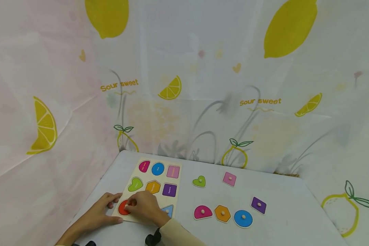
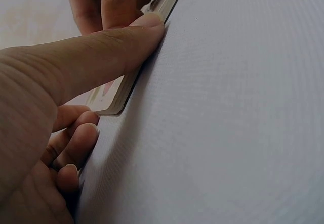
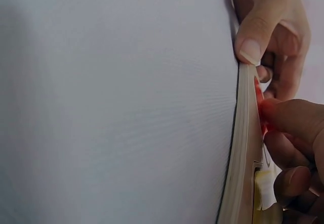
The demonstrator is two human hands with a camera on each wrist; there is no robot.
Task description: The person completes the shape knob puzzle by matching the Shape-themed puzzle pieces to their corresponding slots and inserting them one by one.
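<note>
A cream puzzle board point(image 1: 146, 177) with coloured shape spaces lies on the left of the table. My right hand point(image 1: 146, 206) is over its near part, thumb and fingertips pinching the knob of a red rounded puzzle piece point(image 1: 122, 209), which sits at the board's near left corner. My left hand point(image 1: 99, 212) grips that same corner, its thumb point(image 2: 121, 44) along the near edge and its fingers point(image 2: 81, 143) curled at the left side. A blue triangle piece point(image 1: 168, 211) with a knob lies on the board, partly covered by the right wrist. Yellow shows beneath the right fingers in the right wrist view.
Right of the board lie loose knobbed pieces: a green heart point(image 1: 199, 181), pink square point(image 1: 229, 179), magenta half circle point(image 1: 203, 212), orange hexagon point(image 1: 222, 213), blue oval point(image 1: 243, 218) and purple square point(image 1: 259, 205). A lemon-print curtain point(image 1: 203, 85) borders the white table point(image 1: 283, 218).
</note>
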